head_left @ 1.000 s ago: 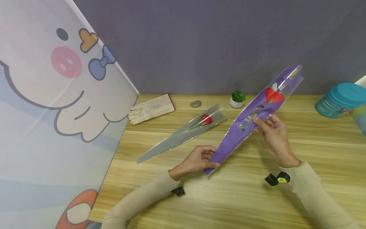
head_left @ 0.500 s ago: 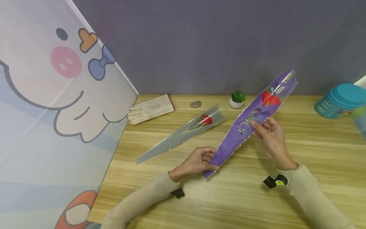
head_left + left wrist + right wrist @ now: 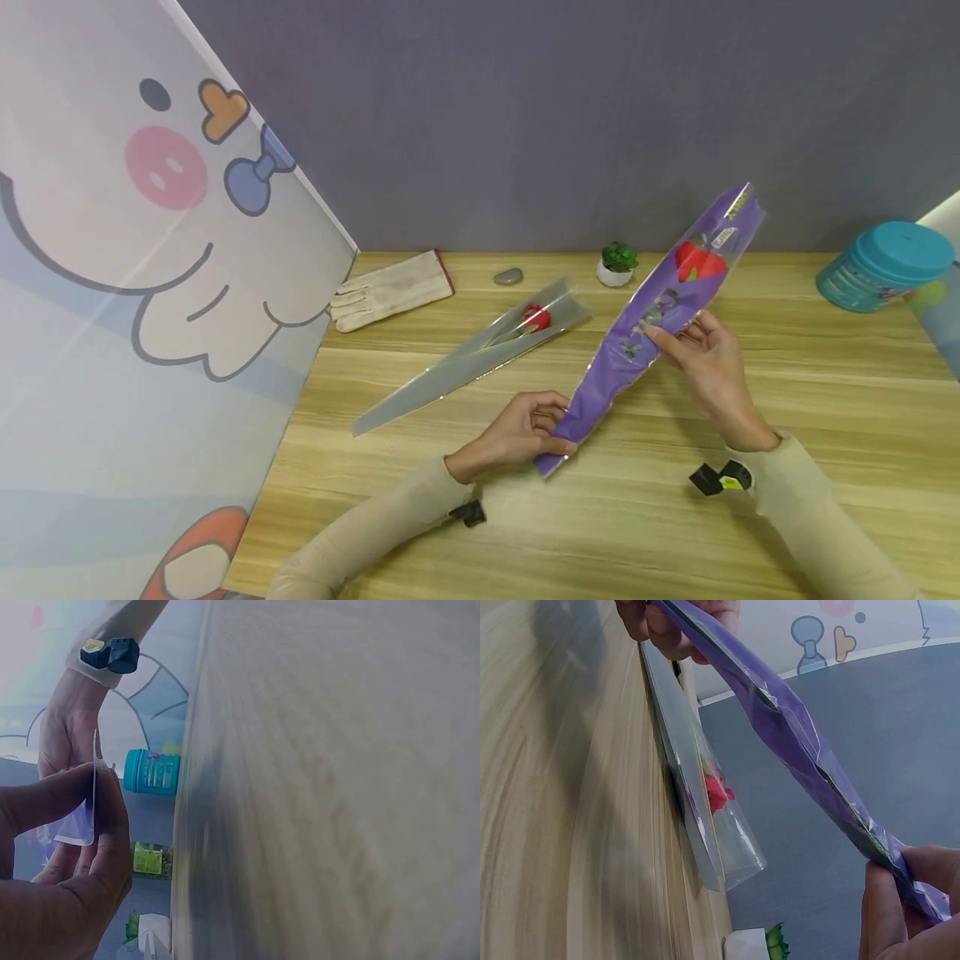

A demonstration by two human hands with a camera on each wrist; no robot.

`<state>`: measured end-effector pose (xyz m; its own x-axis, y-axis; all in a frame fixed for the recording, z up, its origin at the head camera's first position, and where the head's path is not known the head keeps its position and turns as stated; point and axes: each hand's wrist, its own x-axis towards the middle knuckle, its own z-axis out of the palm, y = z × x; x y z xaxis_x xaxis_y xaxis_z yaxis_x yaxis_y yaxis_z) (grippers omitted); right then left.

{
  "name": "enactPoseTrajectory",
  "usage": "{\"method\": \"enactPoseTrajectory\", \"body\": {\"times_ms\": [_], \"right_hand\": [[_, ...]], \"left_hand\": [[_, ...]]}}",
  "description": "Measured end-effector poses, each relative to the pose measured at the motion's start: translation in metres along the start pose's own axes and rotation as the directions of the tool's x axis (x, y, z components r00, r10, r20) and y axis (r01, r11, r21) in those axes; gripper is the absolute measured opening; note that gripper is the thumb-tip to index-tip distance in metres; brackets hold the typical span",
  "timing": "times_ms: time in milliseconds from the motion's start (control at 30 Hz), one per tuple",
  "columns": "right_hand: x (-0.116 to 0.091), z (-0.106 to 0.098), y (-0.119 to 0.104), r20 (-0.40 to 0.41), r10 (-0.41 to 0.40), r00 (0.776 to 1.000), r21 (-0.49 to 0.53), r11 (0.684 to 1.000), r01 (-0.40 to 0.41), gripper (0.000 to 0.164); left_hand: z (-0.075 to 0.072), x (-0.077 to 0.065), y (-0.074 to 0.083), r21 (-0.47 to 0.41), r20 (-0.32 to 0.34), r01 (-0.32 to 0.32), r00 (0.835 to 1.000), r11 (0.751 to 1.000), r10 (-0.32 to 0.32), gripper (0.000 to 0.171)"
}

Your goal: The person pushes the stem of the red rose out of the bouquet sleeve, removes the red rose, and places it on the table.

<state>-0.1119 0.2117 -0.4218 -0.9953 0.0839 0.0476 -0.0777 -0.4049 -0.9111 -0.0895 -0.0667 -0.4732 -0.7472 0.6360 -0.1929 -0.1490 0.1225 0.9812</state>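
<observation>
A red rose in a purple wrapping sleeve (image 3: 600,385) slants across the head view, its red bloom (image 3: 701,262) toward the upper right. My left hand (image 3: 517,433) pinches the narrow lower end between thumb and fingers. Farther up, below the bloom, my right hand (image 3: 712,367) pinches the sleeve's edge, thumb on the front. The right wrist view shows the sleeve (image 3: 795,742) edge-on, held up above the table with green stem showing inside. Another red rose in a clear, greyish sleeve (image 3: 457,367) lies on the table to the left.
Along the back of the wooden table (image 3: 585,533) lie a white work glove (image 3: 393,292) and a grey stone (image 3: 508,276). Nearby stand a small potted plant (image 3: 617,265) and a teal lidded tub (image 3: 877,265). A green-labelled container (image 3: 150,859) shows in the left wrist view.
The bloom end of the purple sleeve has come down and to the left. My right hand has moved slightly with it; both hands keep their hold.
</observation>
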Motion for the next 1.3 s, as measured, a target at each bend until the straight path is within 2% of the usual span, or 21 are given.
{"method": "enactPoseTrajectory", "body": {"times_ms": [400,733,967,1100,1300], "right_hand": [[-0.005,0.0,0.007,-0.028,0.03,0.999,-0.179,0.983,-0.035,0.043],[-0.014,0.006,0.018,-0.043,0.077,0.996,-0.253,0.964,-0.085,0.044],[-0.016,0.009,0.019,-0.036,0.065,0.997,-0.249,0.966,-0.072,0.046],[-0.016,0.011,0.019,-0.013,0.047,0.999,-0.251,0.967,-0.048,0.049],[-0.015,0.012,0.019,0.011,0.028,1.0,-0.231,0.973,-0.025,0.051]], "left_hand": [[0.006,-0.004,0.0,-0.022,-0.025,0.004,1.0,1.0,-0.004,0.045],[0.015,-0.004,-0.005,-0.007,-0.056,-0.004,0.998,1.0,0.003,0.044],[0.016,-0.002,-0.003,0.016,-0.055,-0.016,0.998,1.0,0.017,0.044],[0.014,0.0,-0.001,0.065,-0.062,-0.032,0.997,0.997,0.036,0.043],[0.011,0.001,0.002,0.113,-0.09,-0.01,0.996,0.994,0.02,0.044]]}}
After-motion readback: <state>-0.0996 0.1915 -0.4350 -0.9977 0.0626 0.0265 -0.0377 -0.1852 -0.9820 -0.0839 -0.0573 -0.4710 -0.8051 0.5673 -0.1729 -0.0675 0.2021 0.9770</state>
